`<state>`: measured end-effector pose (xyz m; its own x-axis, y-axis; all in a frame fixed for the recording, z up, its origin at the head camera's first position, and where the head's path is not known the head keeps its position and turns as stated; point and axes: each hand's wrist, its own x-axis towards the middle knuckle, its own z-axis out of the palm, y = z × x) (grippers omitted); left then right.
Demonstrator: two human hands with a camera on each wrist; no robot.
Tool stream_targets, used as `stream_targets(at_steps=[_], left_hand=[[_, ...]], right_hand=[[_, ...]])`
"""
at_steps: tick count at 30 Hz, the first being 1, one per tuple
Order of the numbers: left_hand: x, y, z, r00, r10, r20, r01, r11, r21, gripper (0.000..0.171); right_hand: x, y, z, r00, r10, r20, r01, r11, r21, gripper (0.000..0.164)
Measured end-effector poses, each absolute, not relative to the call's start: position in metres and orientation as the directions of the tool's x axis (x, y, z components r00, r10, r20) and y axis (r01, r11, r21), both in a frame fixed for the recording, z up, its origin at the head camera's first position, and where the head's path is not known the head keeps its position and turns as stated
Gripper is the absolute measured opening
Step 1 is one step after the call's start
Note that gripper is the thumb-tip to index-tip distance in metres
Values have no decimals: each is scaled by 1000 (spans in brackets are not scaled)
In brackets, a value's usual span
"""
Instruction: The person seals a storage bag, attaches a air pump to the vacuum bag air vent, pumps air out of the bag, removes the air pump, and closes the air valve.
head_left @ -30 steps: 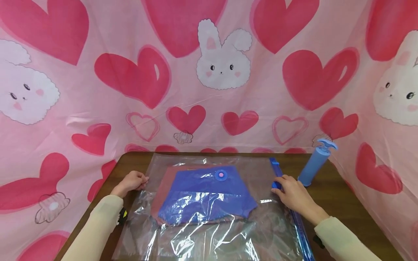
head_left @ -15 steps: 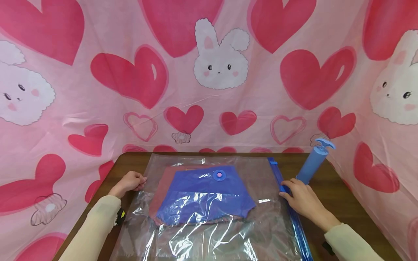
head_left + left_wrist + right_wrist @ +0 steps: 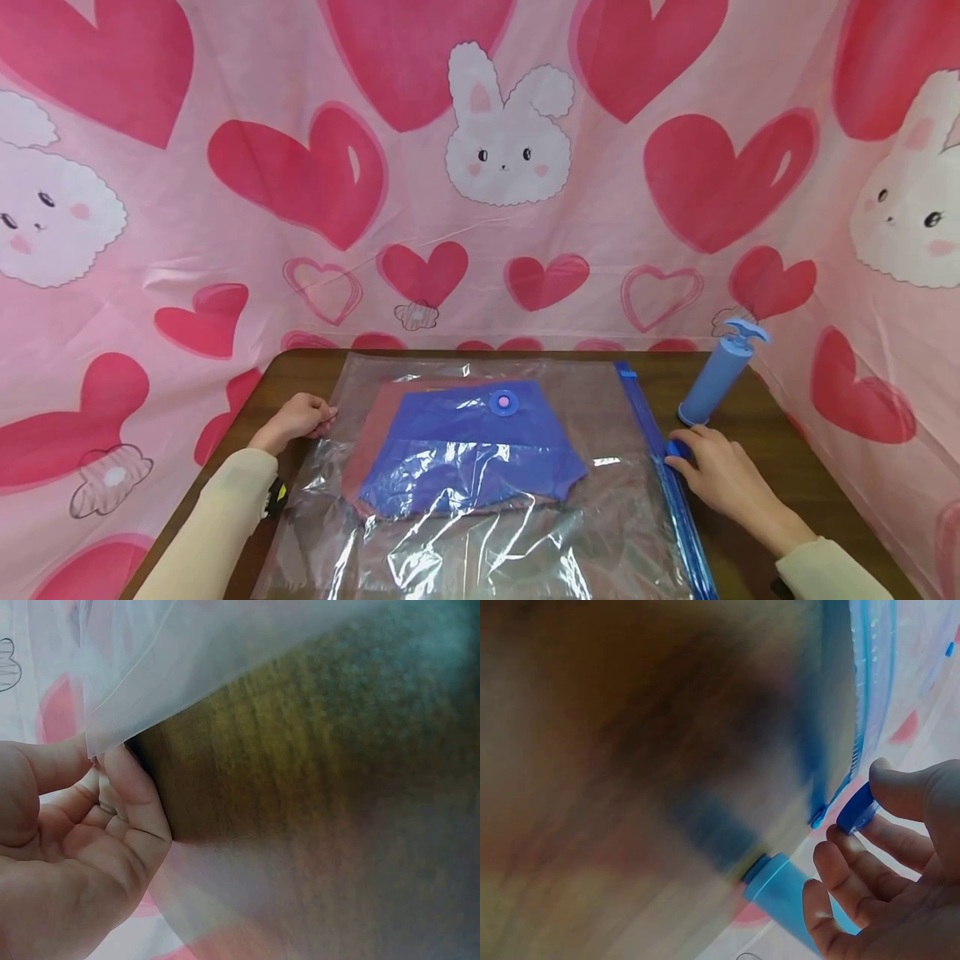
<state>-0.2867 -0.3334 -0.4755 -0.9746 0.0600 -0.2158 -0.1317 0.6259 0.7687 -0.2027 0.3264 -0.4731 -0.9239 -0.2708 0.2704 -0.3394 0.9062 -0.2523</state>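
Observation:
A clear plastic vacuum storage bag (image 3: 517, 550) lies flat with folded blue and dull-red cloth (image 3: 457, 458) inside. Its round blue valve (image 3: 504, 403) with a pink centre shows above the cloth. My left hand (image 3: 302, 417) pinches the bag's left edge between thumb and forefinger; in the left wrist view the film (image 3: 142, 690) rises from the fingertips. Beside the blue zip strip (image 3: 678, 508), my right hand (image 3: 731, 475) holds a small round blue cap (image 3: 857, 808) between thumb and fingers. The other fingers of that hand are loosely bent.
A light-blue hand pump (image 3: 716, 379) with a T-shaped handle stands upright just beyond my right hand. A blue slider (image 3: 626, 372) sits at the far end of the zip strip. Behind the brown table (image 3: 300, 367) hangs a pink heart-print cloth (image 3: 420, 208).
My right hand has moved right and nearer to me with the blue cap, from over the zip strip to its outer side. The left hand stays at the bag's edge.

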Motion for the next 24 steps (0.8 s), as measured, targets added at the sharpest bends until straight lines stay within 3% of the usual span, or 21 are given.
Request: stream_targets(at_steps=[24], left_hand=[[-287, -333, -476, -974, 61, -218, -133, 625, 769, 28]], right_hand=[[-170, 360, -486, -950, -219, 221, -271, 931, -245, 37]])
